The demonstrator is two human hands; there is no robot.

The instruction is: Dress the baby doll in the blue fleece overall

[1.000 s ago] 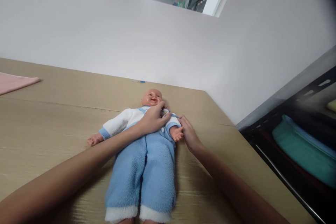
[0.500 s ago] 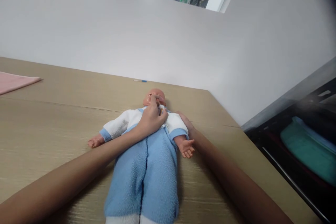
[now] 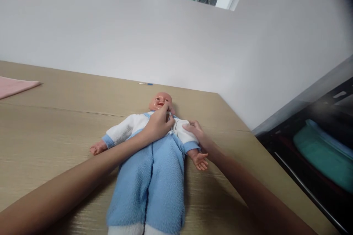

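A baby doll (image 3: 165, 176) in a blue and white fleece outfit lies on its back on the table, its bald head toward the wall. My left hand (image 3: 160, 122) reaches across its chest, with bent fingers at the collar and chin and the thumb by the neck opening. What its fingertips pinch there is partly hidden. At the doll's white sleeve (image 3: 180, 130) on the right side, my right hand (image 3: 196, 133) grips the upper arm, thumb on top and some fingers hidden behind. The doll's two arms are spread out to the sides.
The wooden table (image 3: 63, 128) meets a pale wall at its far edge. A thin blue-and-white stick-like item (image 3: 146, 84) lies near that edge. Pink cloth (image 3: 16, 86) is at the far left. Beyond the right edge stands a dark rack with green fabric (image 3: 321, 154).
My left fingers have slid off the doll's face toward its chin, uncovering the face. My right hand has come up onto the sleeve, its thumb now showing, and the doll's forearm has swung slightly outward.
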